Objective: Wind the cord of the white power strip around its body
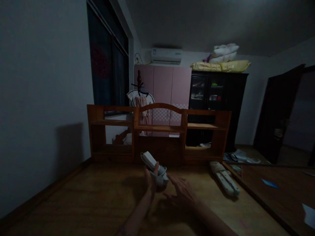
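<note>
My left hand (150, 179) is closed around a white power strip (149, 160) with its cord coiled round it, held a little above the wooden desk (81, 203). The strip's free end points up and to the left. My right hand (181, 193) hovers just right of the strip, its fingers spread and holding nothing. A second white power strip (224, 178) with a wound cord lies flat on the desk further right, apart from both hands.
A wooden shelf unit (159, 129) stands along the desk's far edge. A darker table (278, 193) with scraps of paper adjoins on the right. Behind are a pink wardrobe, a dark cabinet with bedding on top, and an open door.
</note>
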{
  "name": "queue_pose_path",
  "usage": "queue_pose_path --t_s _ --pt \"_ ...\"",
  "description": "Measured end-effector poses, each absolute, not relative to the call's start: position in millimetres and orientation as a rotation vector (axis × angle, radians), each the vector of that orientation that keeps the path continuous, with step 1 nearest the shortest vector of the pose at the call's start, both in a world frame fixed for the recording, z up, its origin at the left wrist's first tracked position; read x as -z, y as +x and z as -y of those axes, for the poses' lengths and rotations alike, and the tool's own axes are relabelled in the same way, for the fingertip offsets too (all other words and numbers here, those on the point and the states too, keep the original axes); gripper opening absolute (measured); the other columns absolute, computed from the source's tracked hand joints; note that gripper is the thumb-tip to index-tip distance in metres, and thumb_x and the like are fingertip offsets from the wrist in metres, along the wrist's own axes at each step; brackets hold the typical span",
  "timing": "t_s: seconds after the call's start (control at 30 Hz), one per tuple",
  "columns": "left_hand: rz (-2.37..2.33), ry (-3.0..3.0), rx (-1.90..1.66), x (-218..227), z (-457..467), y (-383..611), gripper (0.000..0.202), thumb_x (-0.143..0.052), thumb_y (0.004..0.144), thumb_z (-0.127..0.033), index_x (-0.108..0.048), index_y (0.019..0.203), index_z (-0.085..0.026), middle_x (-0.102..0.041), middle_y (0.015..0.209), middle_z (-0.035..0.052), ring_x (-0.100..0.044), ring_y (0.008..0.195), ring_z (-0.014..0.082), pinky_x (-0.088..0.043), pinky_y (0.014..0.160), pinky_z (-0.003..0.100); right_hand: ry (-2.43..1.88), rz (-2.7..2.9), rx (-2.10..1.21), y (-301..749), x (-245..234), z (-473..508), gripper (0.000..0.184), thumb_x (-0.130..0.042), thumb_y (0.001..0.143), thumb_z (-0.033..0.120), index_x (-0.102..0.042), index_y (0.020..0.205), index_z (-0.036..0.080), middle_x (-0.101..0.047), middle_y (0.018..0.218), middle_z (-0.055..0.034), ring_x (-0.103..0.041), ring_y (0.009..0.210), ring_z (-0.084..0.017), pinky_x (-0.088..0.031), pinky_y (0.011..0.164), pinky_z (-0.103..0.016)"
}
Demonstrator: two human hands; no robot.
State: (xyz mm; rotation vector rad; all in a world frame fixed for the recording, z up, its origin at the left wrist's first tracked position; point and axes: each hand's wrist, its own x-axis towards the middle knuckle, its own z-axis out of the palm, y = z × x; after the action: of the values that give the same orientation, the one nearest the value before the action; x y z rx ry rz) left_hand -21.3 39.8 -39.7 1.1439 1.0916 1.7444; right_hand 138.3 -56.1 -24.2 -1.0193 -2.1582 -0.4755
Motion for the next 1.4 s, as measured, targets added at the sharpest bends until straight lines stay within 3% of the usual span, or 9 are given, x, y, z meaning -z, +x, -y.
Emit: queue_pose_path --t_s 0.2,0.43,0.6,0.7,0.77,0.9,1.03,1.23,1.4 --pt "-1.156 1.399 -1.846 20.3 -16.3 -14.8 0.054 -0.064 0.075 -0.045 -0.046 0.121 -0.022 -0.061 0.112 0.009 -0.062 0.097 0.0214 -0.047 0.086 0.034 -0.88 2.252 0.521 124.3 24.4 52.7 0.059 -0.058 0.087 0.036 -0.035 0.136 0.015 -0.063 0.107 -0.0116 -0.062 0.088 -0.022 -0.05 0.072 -0.032" --pt "-1.245 1.774 -1.781 11.0 -3.8 0.0 0.06 -0.07 0.068 -0.04 -0.049 0.122 -0.023 -0.056 0.111 0.0089 -0.057 0.1 0.0252 -0.047 0.085 0.038 -0.816 2.433 0.658 137.5 9.4 66.3 0.046 -0.048 0.088 0.011 -0.043 0.133 0.017 -0.062 0.095 -0.0078 -0.059 0.077 -0.016 -0.047 0.062 -0.024" --pt "-0.952 1.942 -1.746 12.8 6.7 9.4 0.056 -0.067 0.071 -0.028 -0.05 0.124 -0.027 -0.04 0.136 0.0091 -0.049 0.117 0.0249 -0.045 0.094 0.035 -0.696 2.342 0.837 145.4 0.3 69.4 0.044 -0.042 0.09 0.008 -0.045 0.133 0.016 -0.06 0.087 -0.0073 -0.057 0.073 -0.015 -0.048 0.064 -0.024" --pt "-0.827 1.922 -1.712 17.2 6.6 10.3 0.065 -0.059 0.077 -0.025 -0.035 0.138 -0.027 -0.031 0.146 0.0093 -0.047 0.122 0.0237 -0.043 0.098 0.036 -0.711 2.259 0.89 151.6 -3.2 68.0 0.047 -0.044 0.089 0.007 -0.045 0.135 0.018 -0.06 0.094 -0.0097 -0.058 0.077 -0.015 -0.048 0.067 -0.026" --pt "-0.854 1.886 -1.677 20.7 3.4 9.8 0.071 -0.059 0.078 -0.025 -0.027 0.142 -0.026 -0.031 0.147 0.0103 -0.049 0.12 0.023 -0.042 0.099 0.038 -0.749 2.181 0.902 156.9 -3.6 66.0 0.048 -0.046 0.088 0.008 -0.046 0.135 0.019 -0.06 0.103 -0.0123 -0.059 0.084 -0.017 -0.048 0.069 -0.029" --pt "-0.944 2.007 -1.544 24.8 -1.8 10.0 0.065 -0.07 0.067 -0.026 -0.046 0.128 -0.023 -0.044 0.137 0.0107 -0.048 0.119 0.0261 -0.04 0.1 0.041 -0.802 2.018 0.902 167.6 -2.5 61.3 0.049 -0.05 0.087 0.009 -0.047 0.135 0.022 -0.059 0.11 -0.0138 -0.059 0.097 -0.021 -0.049 0.076 -0.031" --pt "-0.949 2.112 -1.487 21.1 2.2 13.1 0.053 -0.071 0.069 -0.03 -0.051 0.117 -0.022 -0.058 0.113 0.0081 -0.055 0.105 0.0237 -0.044 0.092 0.038 -0.82 1.937 0.88 176.7 -2.6 57.4 0.049 -0.053 0.087 0.012 -0.048 0.134 0.025 -0.059 0.111 -0.0128 -0.06 0.097 -0.02 -0.049 0.076 -0.031" --pt "-1.014 2.173 -1.497 18.3 10.8 18.5 0.047 -0.068 0.072 -0.027 -0.05 0.116 -0.024 -0.055 0.111 0.0056 -0.057 0.098 0.0196 -0.047 0.084 0.031 -0.824 1.864 0.883 183.7 -3.8 53.1 0.047 -0.058 0.086 0.017 -0.05 0.132 0.025 -0.059 0.111 -0.0126 -0.06 0.096 -0.02 -0.049 0.08 -0.033" --pt "-1.202 2.296 -1.556 18.5 10.3 10.0 0.058 -0.07 0.071 -0.023 -0.046 0.123 -0.025 -0.05 0.12 0.0073 -0.053 0.106 0.0239 -0.045 0.089 0.035 -0.841 1.767 0.786 183.9 -5.6 50.4 0.046 -0.06 0.084 0.016 -0.053 0.128 0.027 -0.059 0.107 -0.0107 -0.06 0.094 -0.02 -0.05 0.08 -0.033"
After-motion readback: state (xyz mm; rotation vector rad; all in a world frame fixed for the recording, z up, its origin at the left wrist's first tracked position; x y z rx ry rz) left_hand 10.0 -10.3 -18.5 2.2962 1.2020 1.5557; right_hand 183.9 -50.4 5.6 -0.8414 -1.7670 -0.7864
